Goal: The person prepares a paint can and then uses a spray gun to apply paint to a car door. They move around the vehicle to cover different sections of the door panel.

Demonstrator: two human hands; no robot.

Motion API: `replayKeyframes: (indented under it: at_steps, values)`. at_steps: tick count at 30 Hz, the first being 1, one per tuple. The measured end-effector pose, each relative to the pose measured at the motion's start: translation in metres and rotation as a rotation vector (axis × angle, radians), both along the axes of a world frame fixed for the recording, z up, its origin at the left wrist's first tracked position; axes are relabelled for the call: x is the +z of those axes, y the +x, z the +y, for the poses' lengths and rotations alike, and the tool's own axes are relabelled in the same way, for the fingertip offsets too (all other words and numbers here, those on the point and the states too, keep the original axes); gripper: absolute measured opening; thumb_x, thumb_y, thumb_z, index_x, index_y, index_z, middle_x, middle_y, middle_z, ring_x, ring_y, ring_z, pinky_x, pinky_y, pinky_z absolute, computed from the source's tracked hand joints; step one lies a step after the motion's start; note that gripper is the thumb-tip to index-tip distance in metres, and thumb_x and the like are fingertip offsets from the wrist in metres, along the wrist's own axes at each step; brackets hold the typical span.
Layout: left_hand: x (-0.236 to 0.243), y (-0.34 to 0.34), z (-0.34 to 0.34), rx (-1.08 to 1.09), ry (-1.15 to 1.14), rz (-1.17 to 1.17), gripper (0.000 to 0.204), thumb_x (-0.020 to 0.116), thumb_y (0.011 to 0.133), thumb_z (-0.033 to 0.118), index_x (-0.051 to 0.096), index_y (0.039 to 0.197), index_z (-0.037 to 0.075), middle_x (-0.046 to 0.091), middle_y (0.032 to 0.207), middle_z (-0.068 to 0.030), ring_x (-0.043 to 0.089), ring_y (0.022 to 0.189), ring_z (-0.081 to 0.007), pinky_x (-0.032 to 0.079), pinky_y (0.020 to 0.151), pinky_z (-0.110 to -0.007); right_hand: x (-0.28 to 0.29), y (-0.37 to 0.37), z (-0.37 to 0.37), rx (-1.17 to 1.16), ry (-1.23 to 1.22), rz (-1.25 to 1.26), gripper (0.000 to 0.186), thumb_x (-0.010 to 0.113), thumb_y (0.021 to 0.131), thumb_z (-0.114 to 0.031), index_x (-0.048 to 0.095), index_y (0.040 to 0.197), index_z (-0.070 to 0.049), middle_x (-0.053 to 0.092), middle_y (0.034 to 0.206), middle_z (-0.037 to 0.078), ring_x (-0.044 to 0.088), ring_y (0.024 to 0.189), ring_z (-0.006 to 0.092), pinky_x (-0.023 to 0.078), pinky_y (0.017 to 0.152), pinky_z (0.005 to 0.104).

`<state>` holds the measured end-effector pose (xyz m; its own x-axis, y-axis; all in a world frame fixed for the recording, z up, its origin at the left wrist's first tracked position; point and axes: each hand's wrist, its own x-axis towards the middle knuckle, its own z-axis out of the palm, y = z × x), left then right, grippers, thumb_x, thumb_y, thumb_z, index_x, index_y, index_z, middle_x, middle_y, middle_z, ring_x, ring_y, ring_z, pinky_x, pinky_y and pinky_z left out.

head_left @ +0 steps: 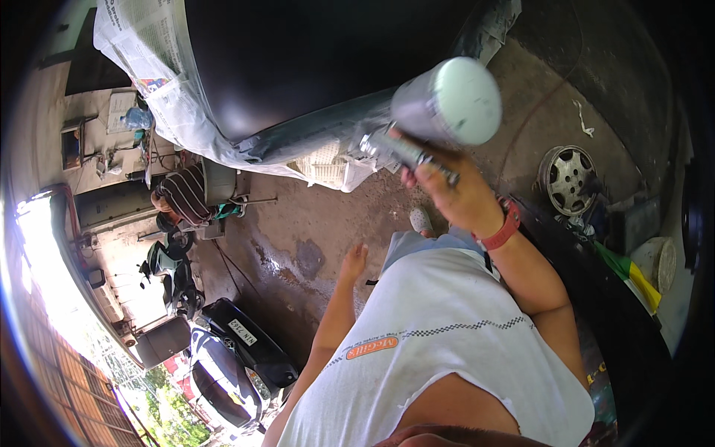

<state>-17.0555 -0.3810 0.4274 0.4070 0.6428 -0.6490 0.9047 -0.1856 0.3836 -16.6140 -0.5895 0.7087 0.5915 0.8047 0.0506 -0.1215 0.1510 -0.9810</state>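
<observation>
My right hand (458,195) is closed around the handle of a metal spray gun (408,151), with a red watch on that wrist. A whitish, rounded paint cup (468,100) sits on the gun. The gun's front end points left, close to the lower edge of a glossy black panel (298,56). Masking newspaper and plastic film (160,59) wrap the panel's left and lower sides. My left hand (355,262) hangs low beside my body, away from the panel. Its fingers look loosely extended and nothing shows in it.
A wheel cover (567,180) lies on the right, near a pale bucket (657,264) and a green-and-yellow cloth (624,272). At left, a person in a striped shirt (186,195) is near a motorcycle (173,272). A black bumper (249,343) and a parked car (220,384) stand lower left.
</observation>
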Motion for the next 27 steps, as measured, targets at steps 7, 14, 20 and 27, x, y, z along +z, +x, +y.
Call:
replayKeyframes:
  at_steps: [7,14,20,27]
  values:
    - [0.015,0.016,-0.014,-0.066,0.017,0.02,0.06,0.057,0.103,0.047,0.058,0.142,0.002,0.064,0.137,-0.0229,0.062,0.13,-0.034,0.047,0.109,-0.041,-0.026,0.052,-0.037,-0.517,-0.064,-0.007,0.046,0.05,0.109,-0.039,0.062,0.141,-0.008,0.072,0.091,0.001,0.062,0.074,0.0046,0.046,0.055,0.0215]
    - [0.052,0.022,-0.031,-0.069,-0.009,0.197,0.059,0.056,0.104,0.045,0.056,0.143,0.002,0.063,0.14,-0.0221,0.06,0.132,-0.0331,0.045,0.11,-0.041,-0.056,0.043,-0.061,-0.53,-0.056,0.028,0.049,0.049,0.109,-0.039,0.058,0.145,-0.007,0.074,0.104,0.003,0.063,0.08,0.0042,0.047,0.057,0.0202]
    - [0.061,0.028,-0.024,-0.1,0.009,0.15,0.056,0.057,0.104,0.043,0.056,0.144,0.004,0.063,0.139,-0.0222,0.061,0.13,-0.032,0.046,0.109,-0.04,-0.065,-0.003,-0.039,-0.256,0.096,-0.015,0.05,0.06,0.104,-0.038,0.06,0.142,-0.007,0.07,0.126,0.007,0.067,0.092,0.0158,0.054,0.082,0.033]
    - [0.073,0.063,-0.022,-0.119,0.016,0.079,0.053,0.058,0.104,0.039,0.056,0.145,0.007,0.065,0.137,-0.0205,0.065,0.126,-0.0315,0.049,0.106,-0.04,-0.09,-0.012,-0.037,0.0,-0.033,-0.135,0.052,0.066,0.099,-0.042,0.063,0.139,-0.008,0.07,0.125,0.012,0.066,0.108,0.0301,0.05,0.098,0.0429]
